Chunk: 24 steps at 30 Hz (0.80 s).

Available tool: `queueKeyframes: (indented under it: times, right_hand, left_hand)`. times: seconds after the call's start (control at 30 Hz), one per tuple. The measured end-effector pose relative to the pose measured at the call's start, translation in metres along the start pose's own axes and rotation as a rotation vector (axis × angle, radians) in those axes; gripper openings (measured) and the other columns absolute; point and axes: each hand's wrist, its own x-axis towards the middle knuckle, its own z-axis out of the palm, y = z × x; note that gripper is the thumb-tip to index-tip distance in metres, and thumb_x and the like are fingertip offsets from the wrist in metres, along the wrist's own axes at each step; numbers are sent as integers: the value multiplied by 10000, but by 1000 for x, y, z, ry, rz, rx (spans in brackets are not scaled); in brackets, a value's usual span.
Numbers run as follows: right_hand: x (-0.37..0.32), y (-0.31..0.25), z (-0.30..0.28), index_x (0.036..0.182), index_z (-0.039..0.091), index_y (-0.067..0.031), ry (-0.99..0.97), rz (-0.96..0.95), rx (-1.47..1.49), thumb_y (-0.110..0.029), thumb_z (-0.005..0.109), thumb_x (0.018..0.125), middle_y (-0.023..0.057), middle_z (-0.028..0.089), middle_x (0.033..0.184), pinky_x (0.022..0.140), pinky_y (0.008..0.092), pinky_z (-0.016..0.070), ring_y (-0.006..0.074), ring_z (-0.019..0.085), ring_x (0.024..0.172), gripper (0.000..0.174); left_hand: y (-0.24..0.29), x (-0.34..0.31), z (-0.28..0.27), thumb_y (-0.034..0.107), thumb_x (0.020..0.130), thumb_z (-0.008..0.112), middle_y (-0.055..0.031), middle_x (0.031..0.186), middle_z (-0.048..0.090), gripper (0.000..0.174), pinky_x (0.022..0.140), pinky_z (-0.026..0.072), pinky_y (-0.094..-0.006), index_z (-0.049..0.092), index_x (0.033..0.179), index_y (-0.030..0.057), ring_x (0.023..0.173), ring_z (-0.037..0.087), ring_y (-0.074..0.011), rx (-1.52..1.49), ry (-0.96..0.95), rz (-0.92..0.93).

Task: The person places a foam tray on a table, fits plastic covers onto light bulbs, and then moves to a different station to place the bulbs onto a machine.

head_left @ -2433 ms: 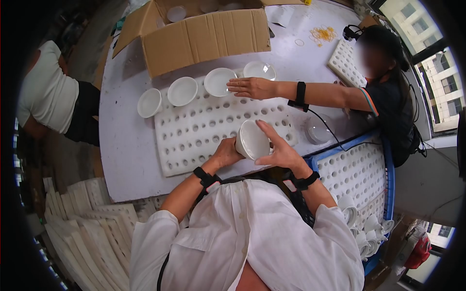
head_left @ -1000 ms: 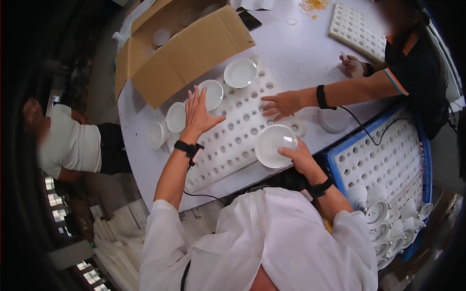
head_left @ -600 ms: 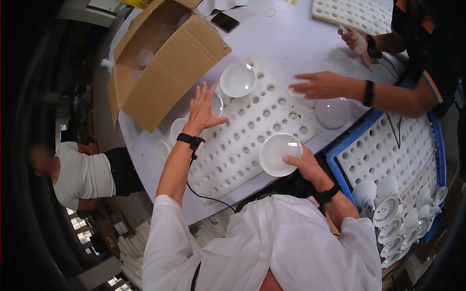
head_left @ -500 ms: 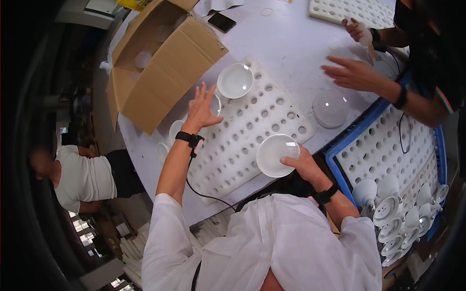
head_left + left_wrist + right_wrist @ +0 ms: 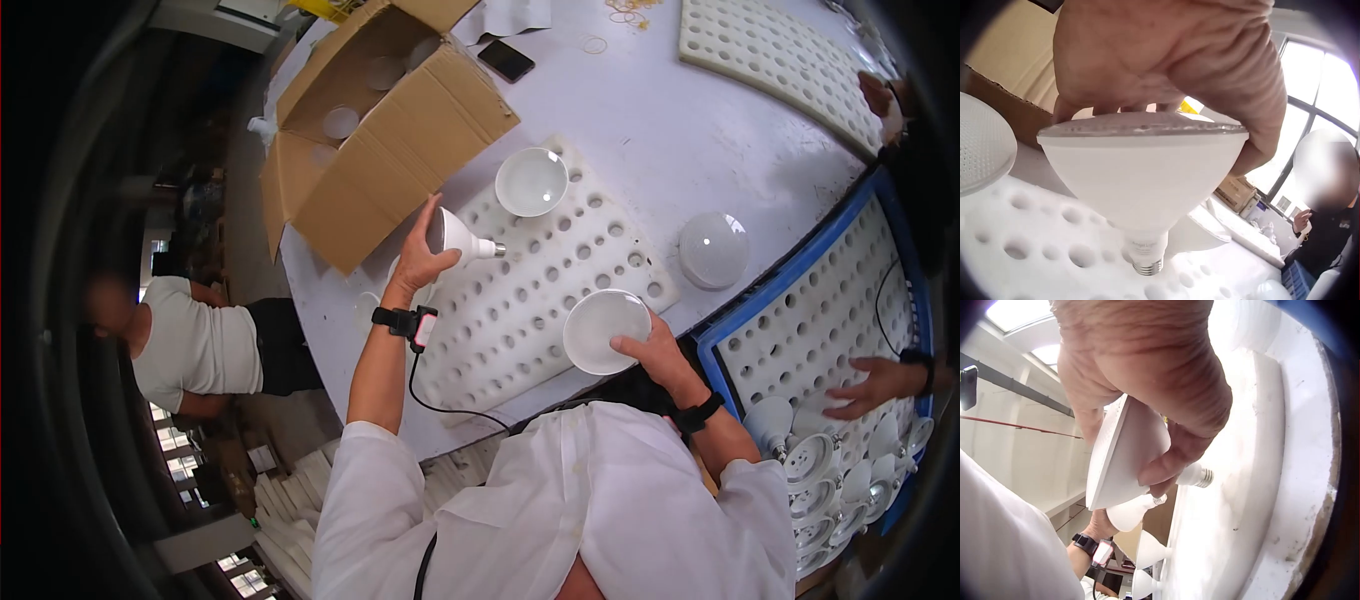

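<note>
My left hand (image 5: 422, 258) grips a white reflector light bulb (image 5: 458, 238) by its wide rim. The bulb's screw base points right in the head view, over the white foam board (image 5: 520, 305) with rows of holes. In the left wrist view, the metal screw base (image 5: 1148, 267) hangs downward above the holes. My right hand (image 5: 662, 355) holds a second reflector bulb (image 5: 598, 328) near the board's front edge, its thumb over the face. The right wrist view shows fingers curled round this bulb's white body (image 5: 1141, 447). Another bulb (image 5: 532, 182) stands face up in the board.
An open cardboard box (image 5: 400, 150) stands behind the board. A round lens-like piece (image 5: 714, 250) lies to the right. A blue crate (image 5: 715, 360) holds foam and several bulbs, with another person's hand (image 5: 875, 385) over it. A phone (image 5: 506, 61) lies further back.
My left hand has reached the row of standing bulbs and lifted one, tipping its base rightward. My right hand keeps its bulb. The other person's hand has moved from the table to the crate.
</note>
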Motion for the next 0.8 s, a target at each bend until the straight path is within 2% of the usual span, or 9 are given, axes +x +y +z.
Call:
queueKeyframes:
  times: [0.23, 0.27, 0.33, 0.47, 0.53, 0.6, 0.73, 0.8]
  right_hand:
    - [18, 3, 14, 1280, 420, -34, 10, -224, -343, -76, 705, 696, 112, 510, 1214, 949, 307, 388, 186, 501, 1097, 651]
    - [23, 9, 15, 1280, 420, -34, 3, -231, -350, -76, 705, 696, 112, 510, 1214, 949, 307, 388, 186, 501, 1097, 651]
    - [31, 24, 14, 1283, 417, -40, 34, -382, -485, -75, 714, 685, 133, 495, 1235, 960, 308, 382, 214, 487, 1130, 668]
    - [39, 34, 16, 1285, 414, -40, 31, -477, -576, -74, 720, 674, 141, 490, 1241, 973, 308, 372, 229, 469, 1159, 684]
    - [41, 42, 15, 1286, 413, -43, 17, -440, -522, -81, 728, 673, 142, 484, 1249, 986, 305, 360, 224, 455, 1176, 690]
    - [41, 43, 19, 1283, 422, -48, -20, -472, -379, -89, 725, 684, 141, 477, 1265, 989, 309, 360, 224, 456, 1177, 673]
    - [32, 30, 21, 1286, 426, -57, 11, -438, -473, -100, 715, 706, 134, 468, 1281, 989, 312, 362, 211, 452, 1178, 649]
    - [23, 23, 17, 1290, 422, -59, 50, -445, -536, -102, 712, 711, 130, 466, 1284, 988, 313, 363, 207, 449, 1178, 649]
  left_hand:
    - [28, -16, 2, 189, 575, 633, -153, 1384, 321, 907, 1079, 180, -327, 256, 1375, -12, 1303, 289, -254, -228, -24, -16]
    - [30, -17, 3, 189, 575, 633, -153, 1384, 321, 907, 1079, 180, -327, 256, 1375, -12, 1303, 289, -254, -228, -14, -11]
    - [36, -20, 3, 204, 567, 639, -148, 1391, 312, 924, 1082, 164, -324, 252, 1376, -15, 1311, 276, -251, -262, -51, -24]
    - [42, -12, 7, 208, 564, 643, -160, 1397, 299, 945, 1086, 155, -328, 229, 1382, -22, 1324, 252, -251, -265, -109, 22]
    - [47, 6, 15, 210, 578, 649, -184, 1329, 379, 915, 1047, 253, -341, 254, 1375, -4, 1252, 364, -267, -261, -111, 117]
    - [75, 37, 26, 211, 576, 653, -197, 1328, 378, 929, 1047, 253, -337, 237, 1373, -25, 1261, 354, -282, -261, -128, 195]
    - [128, 101, 58, 236, 585, 649, -213, 1327, 377, 919, 1044, 263, -320, 246, 1362, -44, 1253, 362, -287, -289, -219, 266]
    - [162, 127, 76, 267, 593, 638, -212, 1393, 285, 944, 1090, 183, -337, 213, 1371, -56, 1314, 272, -282, -318, -361, 217]
